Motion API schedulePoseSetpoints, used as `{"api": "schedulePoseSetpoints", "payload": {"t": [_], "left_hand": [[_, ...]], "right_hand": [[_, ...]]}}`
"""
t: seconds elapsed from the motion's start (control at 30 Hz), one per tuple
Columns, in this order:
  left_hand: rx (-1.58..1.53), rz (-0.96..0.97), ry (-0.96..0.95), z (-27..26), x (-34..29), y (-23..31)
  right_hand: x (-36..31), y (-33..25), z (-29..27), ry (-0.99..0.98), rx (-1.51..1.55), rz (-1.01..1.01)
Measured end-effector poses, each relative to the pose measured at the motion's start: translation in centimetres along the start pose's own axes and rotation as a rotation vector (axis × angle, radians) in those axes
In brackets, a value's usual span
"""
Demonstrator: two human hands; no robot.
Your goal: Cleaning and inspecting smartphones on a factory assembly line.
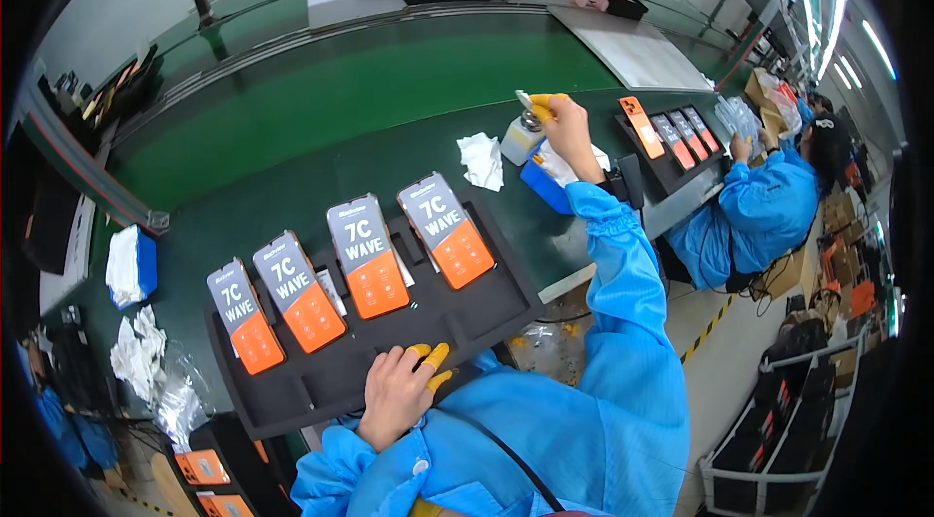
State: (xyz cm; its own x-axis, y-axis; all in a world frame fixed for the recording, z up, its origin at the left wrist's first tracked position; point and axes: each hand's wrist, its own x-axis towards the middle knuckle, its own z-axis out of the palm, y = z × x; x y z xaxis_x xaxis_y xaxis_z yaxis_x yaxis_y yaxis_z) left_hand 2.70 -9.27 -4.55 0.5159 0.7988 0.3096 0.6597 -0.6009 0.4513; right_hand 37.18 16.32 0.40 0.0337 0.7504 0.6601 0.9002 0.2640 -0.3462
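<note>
My left hand (401,389), with yellow finger cots on some fingertips, rests on the near edge of a black foam tray (321,381). Its fingers are loosely spread, nothing visible in them. In the tray lie orange phones, their upper parts covered by grey printed film: one at the left (245,315), a second (300,291), a third (368,254) and one at the right (446,229). My right hand (572,136) is raised beyond the tray, pinching a small white wipe (524,101) just above a white bottle (520,140) with a metallic top.
A blue box (548,188) of white tissues sits below my right wrist, beside a crumpled tissue (480,161). Another blue tissue box (146,266) and crumpled tissues (139,354) lie left. At right, a co-worker in blue (754,211) sits near a second phone tray (666,172). A green conveyor (370,79) runs behind.
</note>
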Motion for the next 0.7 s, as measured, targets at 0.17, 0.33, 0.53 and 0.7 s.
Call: {"api": "schedulePoseSetpoints", "payload": {"t": [0.17,0.33,0.53,0.7], "left_hand": [[-0.016,0.016,-0.028,-0.4,0.1,-0.1],[-0.005,-0.096,0.043,-1.8,-2.2,-1.9],[-0.071,-0.042,0.008,-2.7,-0.7,-2.2],[-0.101,-0.055,-0.006,-3.1,-1.4,-3.5]], "right_hand": [[-0.7,0.9,-1.0,-0.033,0.052,0.051],[0.1,-1.0,2.9,0.048,0.120,0.170],[-1.1,1.4,1.0,0.117,0.082,0.178],[-1.6,1.4,0.9,0.148,0.089,0.141]]}}
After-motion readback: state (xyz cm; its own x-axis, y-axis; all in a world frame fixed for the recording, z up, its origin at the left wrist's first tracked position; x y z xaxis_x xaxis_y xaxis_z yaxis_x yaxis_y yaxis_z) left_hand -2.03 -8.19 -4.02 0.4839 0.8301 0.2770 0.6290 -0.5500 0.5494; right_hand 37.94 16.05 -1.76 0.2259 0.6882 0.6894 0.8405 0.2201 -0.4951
